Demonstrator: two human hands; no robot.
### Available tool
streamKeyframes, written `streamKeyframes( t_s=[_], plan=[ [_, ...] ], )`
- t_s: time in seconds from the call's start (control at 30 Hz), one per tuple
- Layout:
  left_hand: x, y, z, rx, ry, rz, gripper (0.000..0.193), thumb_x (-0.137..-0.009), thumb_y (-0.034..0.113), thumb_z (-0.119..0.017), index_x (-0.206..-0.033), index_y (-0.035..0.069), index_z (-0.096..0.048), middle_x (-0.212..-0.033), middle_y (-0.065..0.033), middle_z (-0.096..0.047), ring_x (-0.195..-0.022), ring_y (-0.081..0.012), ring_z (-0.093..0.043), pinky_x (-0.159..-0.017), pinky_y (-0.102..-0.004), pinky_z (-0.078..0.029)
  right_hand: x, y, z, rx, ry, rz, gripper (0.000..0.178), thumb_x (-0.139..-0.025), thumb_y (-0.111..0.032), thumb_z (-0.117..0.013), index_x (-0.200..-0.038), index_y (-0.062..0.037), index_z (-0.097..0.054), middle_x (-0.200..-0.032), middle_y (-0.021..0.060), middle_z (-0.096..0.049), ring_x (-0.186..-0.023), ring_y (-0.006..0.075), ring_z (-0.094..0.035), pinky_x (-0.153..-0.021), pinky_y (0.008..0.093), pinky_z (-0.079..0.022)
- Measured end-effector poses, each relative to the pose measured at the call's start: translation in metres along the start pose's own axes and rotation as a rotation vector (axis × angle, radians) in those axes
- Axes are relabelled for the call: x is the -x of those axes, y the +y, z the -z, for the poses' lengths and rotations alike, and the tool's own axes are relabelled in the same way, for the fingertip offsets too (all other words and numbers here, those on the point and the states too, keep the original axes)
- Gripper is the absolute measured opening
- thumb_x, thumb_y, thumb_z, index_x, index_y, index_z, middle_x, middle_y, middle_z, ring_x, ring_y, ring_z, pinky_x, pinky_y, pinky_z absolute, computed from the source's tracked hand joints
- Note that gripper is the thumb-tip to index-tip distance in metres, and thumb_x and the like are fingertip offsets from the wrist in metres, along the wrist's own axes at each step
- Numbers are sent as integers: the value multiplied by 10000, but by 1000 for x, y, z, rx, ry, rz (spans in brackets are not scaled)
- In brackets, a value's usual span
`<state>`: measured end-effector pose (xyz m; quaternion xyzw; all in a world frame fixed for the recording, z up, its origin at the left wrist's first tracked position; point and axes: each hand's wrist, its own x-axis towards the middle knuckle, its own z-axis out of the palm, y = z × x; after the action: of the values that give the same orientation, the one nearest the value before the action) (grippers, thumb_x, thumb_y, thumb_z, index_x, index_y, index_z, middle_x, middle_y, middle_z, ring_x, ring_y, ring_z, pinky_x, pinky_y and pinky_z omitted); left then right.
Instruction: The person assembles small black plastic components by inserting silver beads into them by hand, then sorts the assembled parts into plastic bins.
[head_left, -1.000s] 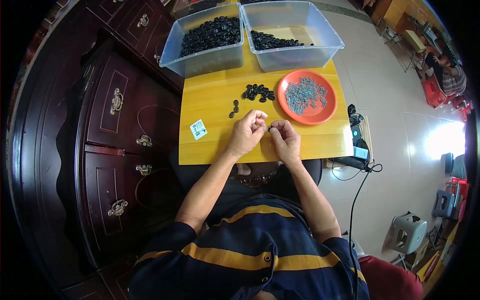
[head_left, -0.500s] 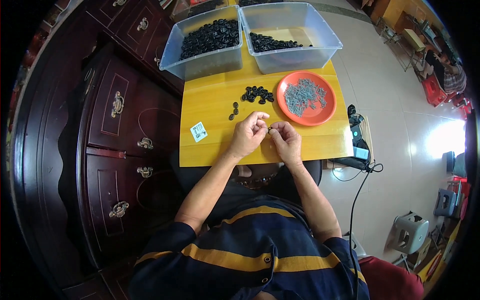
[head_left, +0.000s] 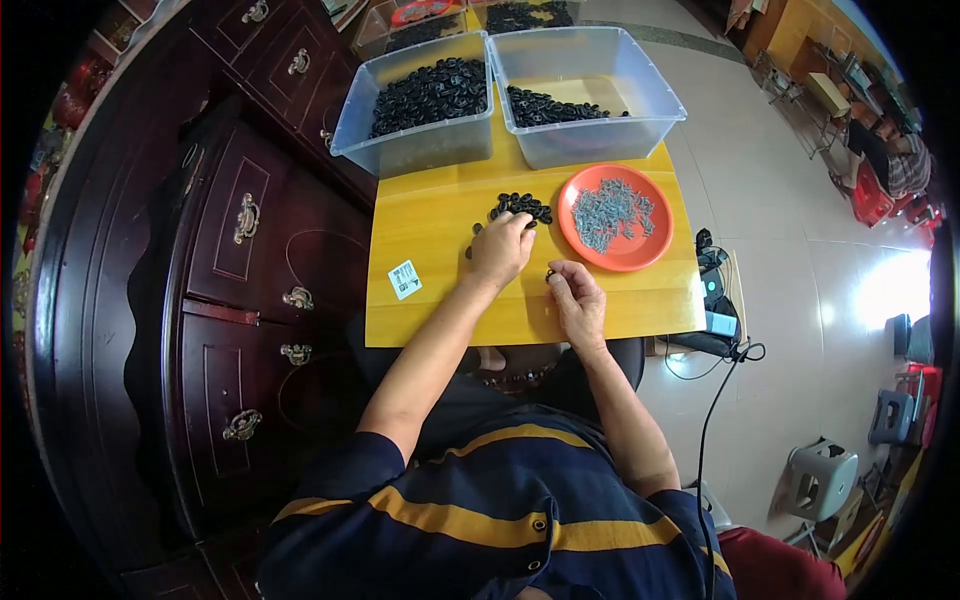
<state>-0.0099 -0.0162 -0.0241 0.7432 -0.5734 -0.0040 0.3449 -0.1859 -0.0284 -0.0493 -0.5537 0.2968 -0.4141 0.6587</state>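
Note:
My left hand [head_left: 502, 248] reaches to the near edge of a small pile of black oval plastic pieces [head_left: 517, 203]. Its fingers are drawn together, and whatever lies between the tips is hidden. Two loose black pieces [head_left: 476, 229] lie partly covered beside that hand. Nearer the table's front edge, my right hand [head_left: 580, 303] pinches a small black oval piece [head_left: 550, 274] between thumb and forefinger. To the right of the pile, an orange-red plate [head_left: 640, 258] holds many small grey metal pins or screws [head_left: 612, 212].
Two clear plastic bins, the left bin [head_left: 425, 148] and the right bin [head_left: 595, 143], stand at the back with black pieces inside. A white label [head_left: 405, 280] lies on the yellow table [head_left: 440, 322]. Dark wooden drawers [head_left: 250, 240] flank the left; a black cable [head_left: 708, 420] hangs at right.
My left hand has left the right hand and moved forward to the pile. My right hand stays near the front edge with the black piece. The view has shifted slightly.

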Motion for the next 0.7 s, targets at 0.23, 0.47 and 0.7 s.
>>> streamKeyframes(
  t_s=[0.23,0.47,0.7],
  plan=[
    [23,3,12,58,55,-24,96,-872,159,-659,-919,77,-676,-865,-114,-669,-756,-316,-661,-649,-414,-533,1,-7,-3,15,-9,-34,147,-970,-49,-603,-1108,-4,-626,-899,-16,-626,-742,53,-557,-682,208,-478],
    [63,10,17,887,10,421,52,-925,23,-625,-958,8,-663,-773,10,-625,-610,-42,-570,-508,-207,-446,0,-4,-3,-39,14,-3,129,-956,-60,-616,-1068,3,-624,-890,-17,-645,-737,38,-565,-655,213,-485],
    [66,23,25,1092,69,442,173,-944,65,-622,-1110,21,-634,-809,11,-627,-605,-37,-544,-561,-193,-462,-1,-4,0,-26,-19,-28,122,-960,-53,-603,-1068,5,-607,-910,-10,-639,-787,43,-573,-687,216,-492]
  ],
)
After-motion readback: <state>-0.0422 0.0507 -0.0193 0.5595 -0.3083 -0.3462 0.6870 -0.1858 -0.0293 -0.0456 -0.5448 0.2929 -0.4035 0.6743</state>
